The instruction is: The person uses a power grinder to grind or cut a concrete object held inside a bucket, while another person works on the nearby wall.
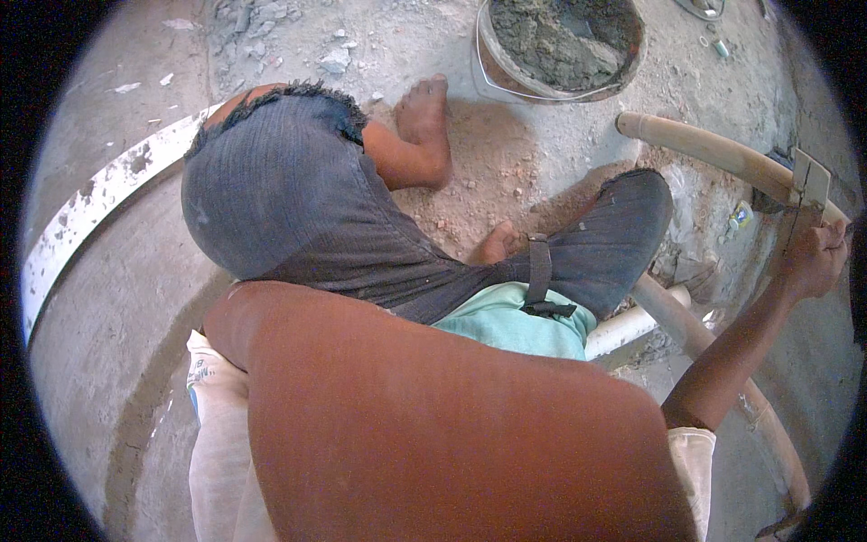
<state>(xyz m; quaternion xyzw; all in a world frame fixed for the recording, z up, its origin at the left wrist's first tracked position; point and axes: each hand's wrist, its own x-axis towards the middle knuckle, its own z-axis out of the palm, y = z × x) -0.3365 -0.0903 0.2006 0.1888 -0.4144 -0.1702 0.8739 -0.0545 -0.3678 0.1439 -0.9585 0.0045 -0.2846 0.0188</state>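
My right hand (815, 260) is stretched out to the far right, closed on the handle of a small trowel (808, 185). Its flat metal blade stands against a beige pipe (722, 154) beside the grey wall. My left forearm (433, 425) lies bare across the lower middle, very near the camera, and its hand is hidden. I am squatting: my knees in dark shorts (289, 199) fill the centre. My bare feet (424, 117) rest on sandy rubble.
A bucket (488, 54) of grey mortar stands at the top, beyond my feet. A white pipe (632, 327) and a second beige pipe (686, 334) run low on the right. A white-painted strip (99, 194) curves along the concrete at left. Loose stones lie at top left.
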